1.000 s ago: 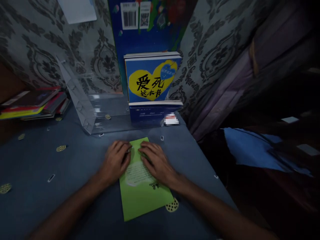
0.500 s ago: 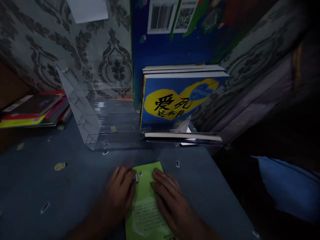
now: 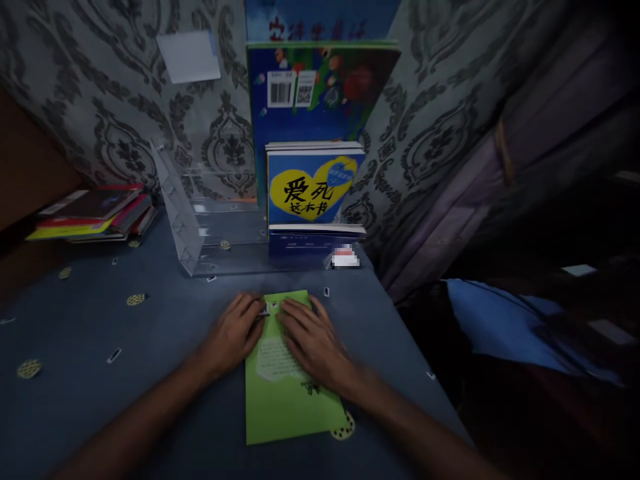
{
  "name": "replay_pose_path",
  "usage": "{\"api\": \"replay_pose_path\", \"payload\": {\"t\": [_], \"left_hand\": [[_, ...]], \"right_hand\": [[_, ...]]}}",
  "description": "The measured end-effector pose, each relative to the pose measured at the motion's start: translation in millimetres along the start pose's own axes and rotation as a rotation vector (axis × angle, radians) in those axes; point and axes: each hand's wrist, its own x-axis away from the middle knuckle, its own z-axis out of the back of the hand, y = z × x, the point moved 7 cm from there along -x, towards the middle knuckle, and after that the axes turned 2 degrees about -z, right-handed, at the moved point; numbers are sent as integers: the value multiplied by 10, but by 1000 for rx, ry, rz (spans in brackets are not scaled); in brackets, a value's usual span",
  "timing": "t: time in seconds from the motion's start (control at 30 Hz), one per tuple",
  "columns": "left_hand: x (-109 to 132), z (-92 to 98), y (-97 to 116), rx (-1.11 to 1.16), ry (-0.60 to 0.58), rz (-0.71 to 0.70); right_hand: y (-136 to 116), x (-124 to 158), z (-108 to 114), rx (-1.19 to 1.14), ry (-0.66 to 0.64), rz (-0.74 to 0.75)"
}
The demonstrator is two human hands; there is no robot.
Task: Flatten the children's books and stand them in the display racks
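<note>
A slim green book (image 3: 290, 417) with dark print on a pale patch lies on the table in front of me, its far end between my hands. My left hand (image 3: 237, 333) has its fingers bent over the upper left edge. From the other side, my right hand (image 3: 313, 340) grips the upper right part, its fingers reaching across the cover and hiding some of it. Beyond them stands a clear stepped rack (image 3: 175, 207). A blue book with a yellow heart (image 3: 303, 193) is upright in it, behind a dark blue book (image 3: 300, 247) in the front row.
Taller picture books (image 3: 310, 123) rise at the back of the rack. A pile of books and magazines (image 3: 95, 210) sits at the far left. Patterned wallpaper backs the table (image 3: 165, 413). A purple curtain (image 3: 450, 207) and blue cloth (image 3: 500, 323) are beyond the right edge.
The view has drawn back and up, so more of the green book and both forearms show. My right hand's fingers reach further across the cover. My left hand stays at the left edge.
</note>
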Motion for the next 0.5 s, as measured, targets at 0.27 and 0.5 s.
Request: {"api": "replay_pose_path", "payload": {"t": [0.27, 0.5], "left_hand": [[15, -38, -33, -40, -24, 15], [6, -18, -32, -136, -65, 21]], "right_hand": [[24, -118, -185, -21, -305, -12], [395, 55, -80, 42, -218, -223]]}}
